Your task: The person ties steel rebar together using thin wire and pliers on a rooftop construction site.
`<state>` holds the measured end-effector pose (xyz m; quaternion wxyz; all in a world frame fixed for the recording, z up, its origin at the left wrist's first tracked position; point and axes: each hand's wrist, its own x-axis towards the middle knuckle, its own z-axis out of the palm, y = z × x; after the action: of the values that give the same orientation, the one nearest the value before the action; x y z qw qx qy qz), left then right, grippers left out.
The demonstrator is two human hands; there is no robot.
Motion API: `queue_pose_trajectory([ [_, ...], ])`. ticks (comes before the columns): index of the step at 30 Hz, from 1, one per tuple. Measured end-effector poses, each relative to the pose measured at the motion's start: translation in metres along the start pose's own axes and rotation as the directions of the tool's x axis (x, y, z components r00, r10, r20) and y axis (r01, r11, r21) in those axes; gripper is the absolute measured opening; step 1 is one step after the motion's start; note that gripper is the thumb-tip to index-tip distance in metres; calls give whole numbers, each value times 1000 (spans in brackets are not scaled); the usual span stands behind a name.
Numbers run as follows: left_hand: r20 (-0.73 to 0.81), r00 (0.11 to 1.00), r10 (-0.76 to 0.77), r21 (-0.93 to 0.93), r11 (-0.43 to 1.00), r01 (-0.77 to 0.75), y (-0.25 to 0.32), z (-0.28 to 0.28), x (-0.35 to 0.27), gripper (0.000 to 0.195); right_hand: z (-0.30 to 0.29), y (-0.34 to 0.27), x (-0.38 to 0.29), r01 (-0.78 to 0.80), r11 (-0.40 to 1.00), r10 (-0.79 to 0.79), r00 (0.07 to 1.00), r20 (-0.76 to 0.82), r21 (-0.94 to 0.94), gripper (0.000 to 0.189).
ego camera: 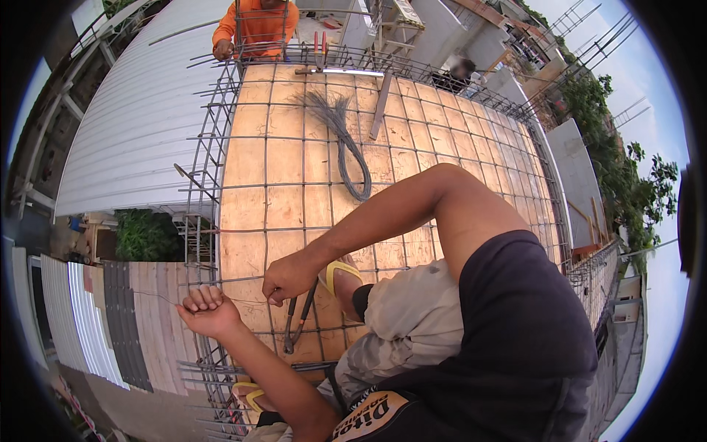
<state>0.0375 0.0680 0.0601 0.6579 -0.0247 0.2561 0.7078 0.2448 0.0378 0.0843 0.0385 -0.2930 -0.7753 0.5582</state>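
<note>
My left hand (209, 311), fingers curled, holds a thin tie wire near the edge of the rebar mesh; one end of the wire trails left past the hand. My right hand (293, 277) pinches the same wire a little to the right, so a short span runs between the hands. Below my right hand, long-handled pincers (301, 320) with dark and orange grips lie on the mesh beside my sandaled foot. A looped bundle of grey tie wire (351, 152) lies farther up on the mesh (266, 183), which covers plywood sheets (243, 204).
Rebar cages (207, 143) with protruding ends border the plywood. A flat bar (381, 108) and a red-handled tool (320, 44) are at the far side. A person in orange (257, 27) stands behind the far cage; another person (458, 72) is farther right. Beyond the left edge are lower roofs (132, 121).
</note>
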Motion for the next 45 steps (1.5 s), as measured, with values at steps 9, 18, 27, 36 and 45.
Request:
queue_pose_trajectory([
  [9,-38,904,426,197,890,-411,65,15,7,50,4,5,2,-89,995,87,995,51,49,24],
  [18,19,839,544,381,772,-509,76,29,-7,54,11,-4,-13,-97,942,54,989,141,322,26],
  [27,-77,786,613,299,766,-569,100,1,4,53,7,-22,-9,-53,874,-117,942,315,483,28],
  [36,226,944,241,-77,970,-229,117,-13,9,47,-16,-14,-18,-276,708,-20,912,409,650,27],
  [45,-89,910,404,240,896,-374,119,4,1,53,-44,-18,-14,-240,666,-45,932,359,706,33],
])
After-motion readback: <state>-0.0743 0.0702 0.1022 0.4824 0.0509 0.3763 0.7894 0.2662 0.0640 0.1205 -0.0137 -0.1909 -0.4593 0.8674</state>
